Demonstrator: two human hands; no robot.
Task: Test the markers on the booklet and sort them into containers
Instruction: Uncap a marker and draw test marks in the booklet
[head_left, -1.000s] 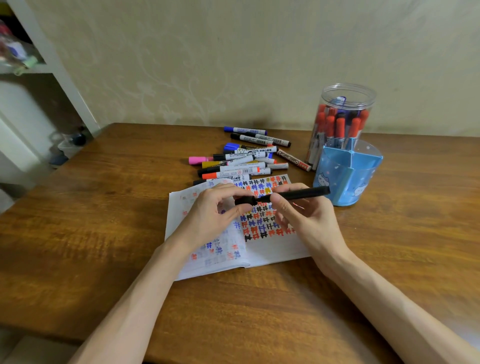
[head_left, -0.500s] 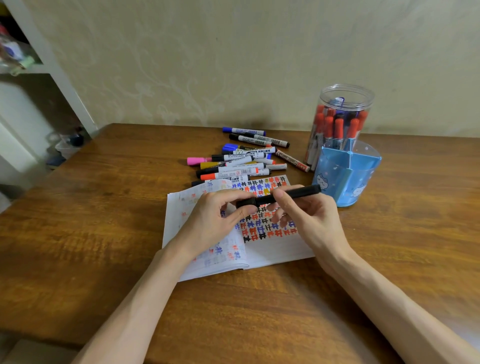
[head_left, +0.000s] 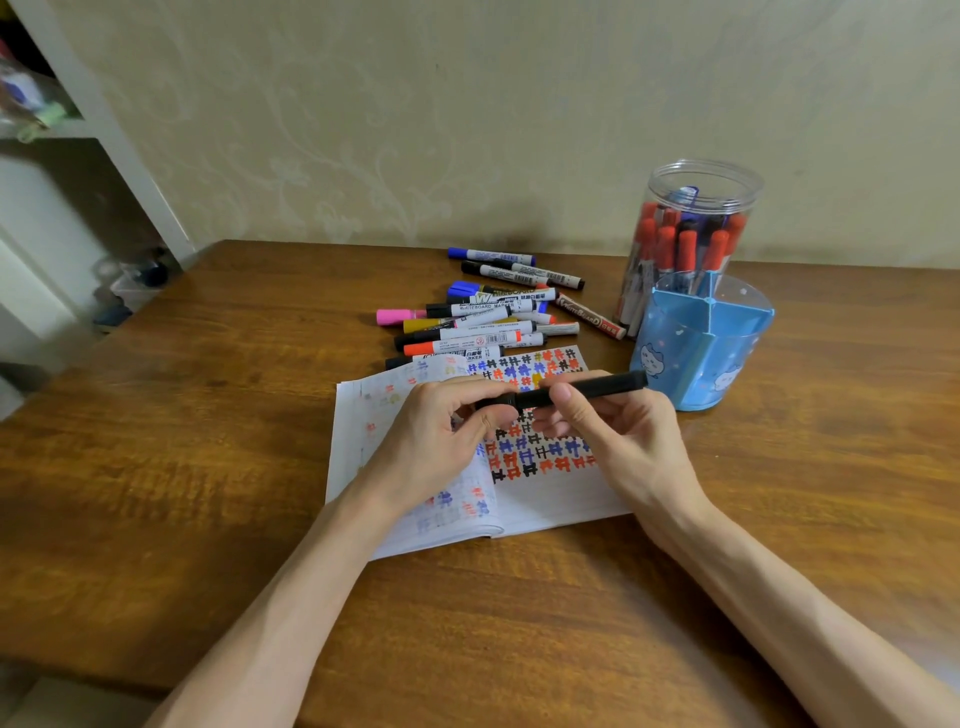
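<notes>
Glossy wood table (head_left: 208, 493), paper booklet (head_left: 550, 499), clear plastic jar (head_left: 727, 187), matt black marker (head_left: 597, 388).

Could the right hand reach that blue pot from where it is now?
Probably yes. The blue pot stands just past the right hand, with nothing between them. That hand grips the black marker, whose far end lies close to the pot's wall.

A cream wall (head_left: 467, 104) with a faint scrolling leaf pattern runs behind a brown wooden table (head_left: 156, 467) with dark-streaked grain. To the left stands a white shelf unit (head_left: 111, 135), with blurred clutter on its upper shelf and a clear bin (head_left: 136, 286) low down. The light is soft and even.
</notes>
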